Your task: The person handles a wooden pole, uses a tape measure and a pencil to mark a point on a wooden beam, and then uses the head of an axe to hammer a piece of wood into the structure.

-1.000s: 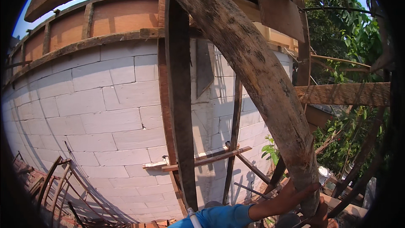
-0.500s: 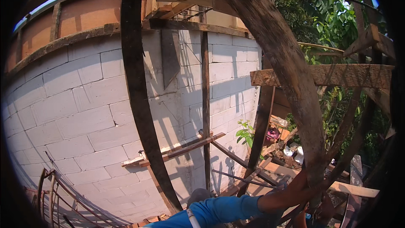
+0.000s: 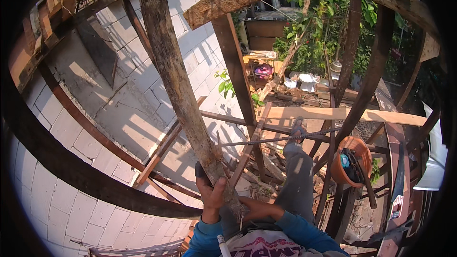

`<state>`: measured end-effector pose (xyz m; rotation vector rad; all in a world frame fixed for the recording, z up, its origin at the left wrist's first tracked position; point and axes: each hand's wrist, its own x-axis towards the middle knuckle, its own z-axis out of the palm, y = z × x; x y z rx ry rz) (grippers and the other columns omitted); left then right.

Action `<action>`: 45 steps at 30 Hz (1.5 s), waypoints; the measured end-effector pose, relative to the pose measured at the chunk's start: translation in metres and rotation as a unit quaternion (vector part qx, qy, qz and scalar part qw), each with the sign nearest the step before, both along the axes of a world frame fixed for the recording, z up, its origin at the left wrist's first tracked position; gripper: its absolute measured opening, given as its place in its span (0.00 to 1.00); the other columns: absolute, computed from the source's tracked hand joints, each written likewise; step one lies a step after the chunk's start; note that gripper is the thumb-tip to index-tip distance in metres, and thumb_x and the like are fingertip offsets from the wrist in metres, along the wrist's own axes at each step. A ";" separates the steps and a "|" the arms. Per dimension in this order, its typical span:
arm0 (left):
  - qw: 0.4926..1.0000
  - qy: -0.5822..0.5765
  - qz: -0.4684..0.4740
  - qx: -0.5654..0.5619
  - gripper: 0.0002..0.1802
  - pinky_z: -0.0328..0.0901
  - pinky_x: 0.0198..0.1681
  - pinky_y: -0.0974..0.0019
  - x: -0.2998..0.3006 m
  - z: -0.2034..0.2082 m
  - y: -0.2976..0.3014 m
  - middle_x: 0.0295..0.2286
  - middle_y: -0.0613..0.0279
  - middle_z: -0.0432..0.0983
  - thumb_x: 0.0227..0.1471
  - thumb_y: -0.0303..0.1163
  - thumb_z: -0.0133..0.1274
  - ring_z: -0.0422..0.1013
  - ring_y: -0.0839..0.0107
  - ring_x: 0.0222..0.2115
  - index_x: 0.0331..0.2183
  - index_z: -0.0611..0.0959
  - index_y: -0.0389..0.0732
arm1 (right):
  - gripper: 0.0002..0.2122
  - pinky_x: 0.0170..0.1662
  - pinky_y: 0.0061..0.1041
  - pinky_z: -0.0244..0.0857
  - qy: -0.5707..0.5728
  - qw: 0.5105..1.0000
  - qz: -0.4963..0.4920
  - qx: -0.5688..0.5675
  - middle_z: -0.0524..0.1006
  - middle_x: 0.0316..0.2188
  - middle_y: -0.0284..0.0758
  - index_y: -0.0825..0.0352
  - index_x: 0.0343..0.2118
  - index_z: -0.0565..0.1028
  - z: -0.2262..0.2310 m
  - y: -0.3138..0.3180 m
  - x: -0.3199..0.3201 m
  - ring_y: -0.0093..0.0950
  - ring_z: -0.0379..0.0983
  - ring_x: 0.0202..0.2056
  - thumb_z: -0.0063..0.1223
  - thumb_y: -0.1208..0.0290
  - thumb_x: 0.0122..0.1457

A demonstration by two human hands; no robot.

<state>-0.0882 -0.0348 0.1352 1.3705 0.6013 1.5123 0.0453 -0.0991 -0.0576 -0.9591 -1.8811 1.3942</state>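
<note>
Block wall point(image 3: 57, 200): pale masonry to the left of the round pole point(image 3: 175, 74) and behind it, striped with shadow.
Dark beam point(image 3: 47, 150): left of the pole, sweeping down toward the pole's lower end.
Thin boards point(image 3: 159, 156): left of the pole, slanting up and passing behind it.
Pole: rough brown timber, tilted — its top runs out of view and its lower end sits close in front of the person's body.
Left hand point(image 3: 213, 195): on the pole's lower part, fingers point(image 3: 203, 184) wrapped along its side, thumb against the near face.
Upright post point(image 3: 233, 62): right of the pole, well apart from its upper half.
Right hand point(image 3: 252, 208): at the right of the pole's lower end; its fingers are hidden there, so I cannot tell whether they are spread or pressed together.
Ribbed rod point(image 3: 276, 139): right of the pole, running away from it.
Grey trouser leg point(image 3: 297, 176): right of the pole's lower end.
Orange bucket point(image 3: 338, 175): farther right of the pole, holding dark tools — 1 long handle juts over the rim.
White sheet point(image 3: 432, 162): farthest right from the pole.
</note>
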 end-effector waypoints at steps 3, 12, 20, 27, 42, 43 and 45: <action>0.997 0.063 0.051 -0.012 0.32 0.65 0.26 0.68 -0.043 0.002 -0.008 0.26 0.58 0.70 0.42 0.47 0.59 0.68 0.71 0.24 0.42 0.69 0.34 | 0.37 0.55 0.31 0.58 0.002 0.998 0.043 -0.047 0.66 0.52 0.47 0.67 0.59 0.58 0.021 -0.005 -0.017 0.36 0.63 0.54 0.62 0.57 0.49; 0.942 0.276 0.157 -0.110 0.33 0.64 0.42 0.63 -0.127 -0.079 -0.075 0.36 0.54 0.72 0.38 0.31 0.60 0.69 0.65 0.37 0.48 0.69 0.32 | 0.26 0.48 0.27 0.65 0.048 0.993 -0.043 -0.097 0.73 0.44 0.39 0.66 0.53 0.66 -0.014 0.017 -0.001 0.30 0.70 0.45 0.55 0.55 0.57; 0.841 0.466 0.131 -0.244 0.37 0.66 0.43 0.58 -0.102 -0.171 -0.099 0.35 0.46 0.76 0.37 0.39 0.64 0.72 0.56 0.37 0.48 0.71 0.30 | 0.28 0.49 0.27 0.64 0.203 0.916 -0.209 -0.275 0.68 0.49 0.38 0.63 0.60 0.58 0.002 0.030 -0.008 0.28 0.67 0.48 0.48 0.55 0.61; 0.729 0.620 0.123 -0.262 0.44 0.66 0.42 0.52 -0.088 -0.187 -0.073 0.34 0.36 0.75 0.36 0.55 0.62 0.73 0.44 0.37 0.46 0.73 0.28 | 0.36 0.46 0.28 0.66 0.167 0.929 -0.255 -0.209 0.70 0.48 0.43 0.65 0.62 0.53 -0.043 0.039 -0.030 0.31 0.70 0.47 0.53 0.50 0.57; 0.706 0.672 0.074 -0.214 0.37 0.67 0.36 0.48 -0.062 -0.167 -0.027 0.28 0.37 0.74 0.38 0.58 0.60 0.73 0.41 0.31 0.28 0.76 0.27 | 0.34 0.47 0.28 0.66 0.180 0.913 -0.308 -0.199 0.64 0.55 0.43 0.63 0.63 0.51 -0.045 0.042 -0.027 0.32 0.69 0.49 0.56 0.62 0.58; 0.717 0.664 0.068 -0.203 0.37 0.67 0.35 0.47 -0.056 -0.163 -0.014 0.28 0.37 0.74 0.38 0.58 0.59 0.73 0.41 0.31 0.28 0.76 0.27 | 0.33 0.47 0.28 0.67 0.157 0.915 -0.320 -0.189 0.63 0.56 0.43 0.63 0.63 0.52 -0.044 0.041 -0.025 0.31 0.68 0.49 0.55 0.63 0.58; 0.711 0.681 0.057 -0.165 0.36 0.67 0.35 0.48 -0.042 -0.163 0.015 0.30 0.37 0.74 0.39 0.58 0.59 0.73 0.42 0.32 0.28 0.76 0.27 | 0.31 0.47 0.28 0.67 0.112 0.916 -0.346 -0.168 0.62 0.56 0.42 0.63 0.62 0.54 -0.025 0.040 -0.017 0.30 0.68 0.49 0.55 0.65 0.58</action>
